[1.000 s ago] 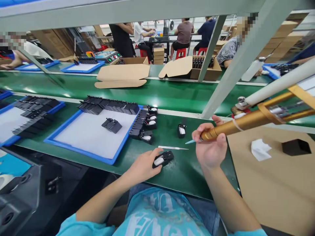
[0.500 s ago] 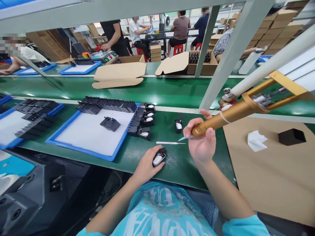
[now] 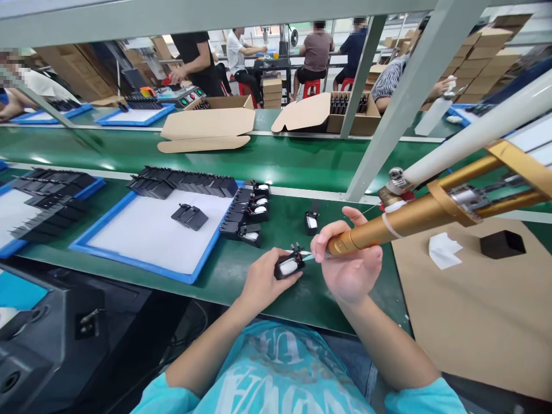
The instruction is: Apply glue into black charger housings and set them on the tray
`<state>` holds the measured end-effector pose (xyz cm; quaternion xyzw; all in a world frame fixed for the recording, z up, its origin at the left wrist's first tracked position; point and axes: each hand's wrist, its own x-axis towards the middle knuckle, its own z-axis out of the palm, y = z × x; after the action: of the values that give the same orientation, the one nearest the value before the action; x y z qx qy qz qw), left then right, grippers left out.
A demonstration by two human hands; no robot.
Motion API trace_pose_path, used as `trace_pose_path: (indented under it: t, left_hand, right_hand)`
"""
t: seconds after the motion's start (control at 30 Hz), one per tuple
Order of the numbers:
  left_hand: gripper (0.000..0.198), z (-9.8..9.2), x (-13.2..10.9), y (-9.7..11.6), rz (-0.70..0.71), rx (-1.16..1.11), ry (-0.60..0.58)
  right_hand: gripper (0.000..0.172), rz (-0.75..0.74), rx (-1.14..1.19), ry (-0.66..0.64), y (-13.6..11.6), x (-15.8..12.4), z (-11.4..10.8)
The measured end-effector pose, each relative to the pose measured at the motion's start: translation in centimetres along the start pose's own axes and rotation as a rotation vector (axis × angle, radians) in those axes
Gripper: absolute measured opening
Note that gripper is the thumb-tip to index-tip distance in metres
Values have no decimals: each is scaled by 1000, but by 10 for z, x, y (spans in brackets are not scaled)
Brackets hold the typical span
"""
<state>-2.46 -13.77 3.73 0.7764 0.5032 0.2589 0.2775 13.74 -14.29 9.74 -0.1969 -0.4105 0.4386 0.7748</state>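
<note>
My left hand (image 3: pixel 264 280) is closed around a small black case (image 3: pixel 288 267) with a white insert, its open side facing up, just over the green bench. My right hand (image 3: pixel 347 261) grips the front end of a gold cylindrical dispensing gun (image 3: pixel 371 233). The gun's pale blue nozzle tip (image 3: pixel 309 257) points left and reaches the right edge of the case; whether it touches I cannot tell. Beyond my right hand another open black case (image 3: pixel 311 222) with a white insert stands on the bench.
A blue-rimmed tray (image 3: pixel 194 277) at left carries several black cases (image 3: pixel 185 182), and more open ones (image 3: pixel 250 234) stand along its right edge. Cardboard (image 3: pixel 470 322) at right bears a white paper (image 3: pixel 444 251) and a black box (image 3: pixel 502 244). A slanted metal post (image 3: pixel 388 115) rises beyond the gun.
My left hand has raised the case and shifted it right, toward the nozzle. My right hand has brought the dispensing gun's tip lower and to the left, up to the case.
</note>
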Motion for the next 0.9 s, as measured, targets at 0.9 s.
trace_pose_path:
  t: [0.9]
  left_hand:
    - [32, 6, 12, 18, -20, -110, -24]
  right_hand:
    - [50, -5, -96, 75, -1, 1, 0]
